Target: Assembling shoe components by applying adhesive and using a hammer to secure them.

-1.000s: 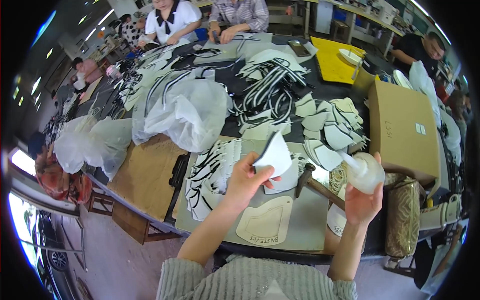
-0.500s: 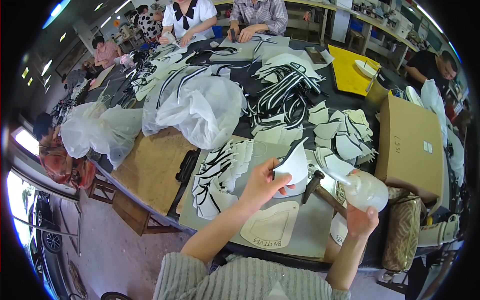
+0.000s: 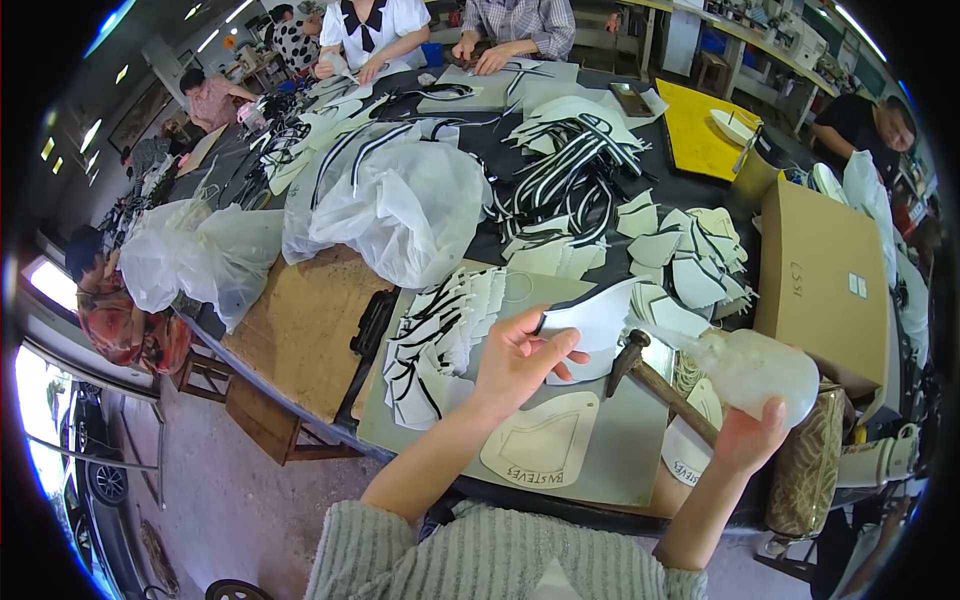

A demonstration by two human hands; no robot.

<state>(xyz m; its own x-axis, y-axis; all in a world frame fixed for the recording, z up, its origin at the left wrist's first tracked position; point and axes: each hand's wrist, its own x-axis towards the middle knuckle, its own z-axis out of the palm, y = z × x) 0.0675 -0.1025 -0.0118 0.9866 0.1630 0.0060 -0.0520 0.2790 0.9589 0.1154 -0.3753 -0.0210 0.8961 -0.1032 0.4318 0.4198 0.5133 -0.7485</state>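
Observation:
Pinched in my left hand is a white shoe-upper piece with a black strip along its upper edge, tilted above the grey board. My right hand is closed round a translucent white squeeze bottle. Its nozzle points left, near the right end of the piece; whether they touch I cannot tell. Under and beside the bottle lies a hammer with a wooden handle. A cream template lies on the board below my left hand, and overlapping black-edged pieces form rows to its left.
Piles of white pieces and black-and-white straps lie beyond the board. A cardboard box and a patterned case stand at the right. Plastic bags bulge at the left. Several people work around the table.
The bottle has shifted to the right and slightly down with my right hand. In my left hand the white piece has turned, its pointed end swinging right and lower.

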